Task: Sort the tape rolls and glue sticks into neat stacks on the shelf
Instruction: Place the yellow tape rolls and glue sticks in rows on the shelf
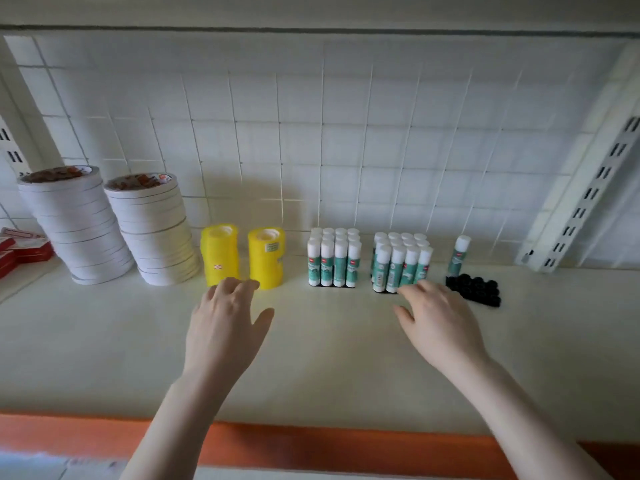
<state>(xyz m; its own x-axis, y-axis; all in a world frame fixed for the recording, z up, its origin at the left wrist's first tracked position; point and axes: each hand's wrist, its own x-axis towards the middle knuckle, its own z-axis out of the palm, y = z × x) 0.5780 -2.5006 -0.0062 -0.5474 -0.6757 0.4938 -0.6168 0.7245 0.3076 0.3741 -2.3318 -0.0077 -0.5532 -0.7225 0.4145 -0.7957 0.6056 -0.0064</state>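
Nearest: orange front lip (311,445) of the shelf (329,358), broad bare run of white surface behind it.

Left hand (225,327): grip apart, fingers loosely bent, holding nothing; fingertips just short of the base of the left yellow tape stack (220,254), thumb splayed right.

Right hand (440,323): grip apart, holding nothing; fingertips at the near foot of the right glue-stick block (401,265), contact not certain.

Far left: two tall stacks of white tape rolls (114,223), both leaning, layers stepped; red boxes (20,251) at the left edge.

Centre: right yellow tape stack (266,258) close beside its twin, both upright.

Right of centre: left glue-stick block (334,259), square and tidy; right block tilting slightly; all sticks standing, long axis vertical.

Far right: single glue stick (459,254) standing apart, just behind a heap of black caps or bases (474,289).

Coming move, judged: the stray stick lies right of and beyond the right hand, the nearer of the two; approach from the near side clear, black heap in the direct path, slotted bracket (585,188) closing off the right end.

Room: gap between the right block and the stray stick enough to slide it in.
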